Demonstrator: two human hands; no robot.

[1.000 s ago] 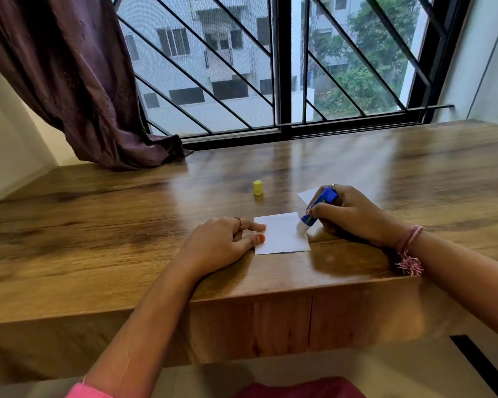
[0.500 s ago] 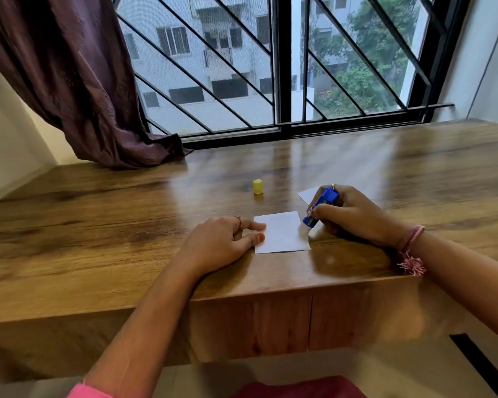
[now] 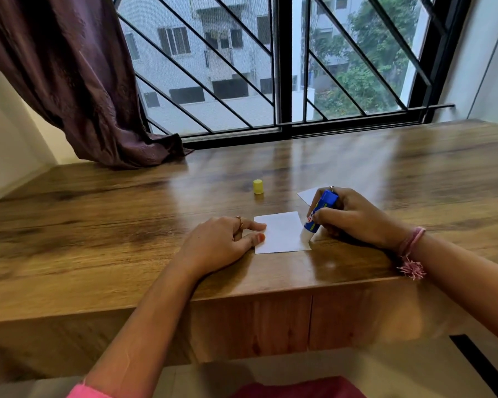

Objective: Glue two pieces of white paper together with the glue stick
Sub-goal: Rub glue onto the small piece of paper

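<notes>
A small white paper square (image 3: 282, 233) lies flat on the wooden table (image 3: 127, 225) near its front edge. My left hand (image 3: 219, 245) rests beside it, with fingertips pressing its left edge. My right hand (image 3: 354, 218) grips a blue glue stick (image 3: 320, 211), tilted, with its white tip touching the paper's right edge. A second white paper (image 3: 308, 194) lies just behind, mostly hidden by my right hand. The glue stick's yellow cap (image 3: 258, 186) stands upright on the table, farther back.
A dark purple curtain (image 3: 78, 90) hangs at the back left and pools on the table. A barred window (image 3: 282, 67) runs along the far edge. A white wall (image 3: 489, 67) closes the right side. A pink thread band is on my right wrist.
The glue stick tip has slid a little down the paper's right edge toward me. My left hand and the paper have stayed in place.
</notes>
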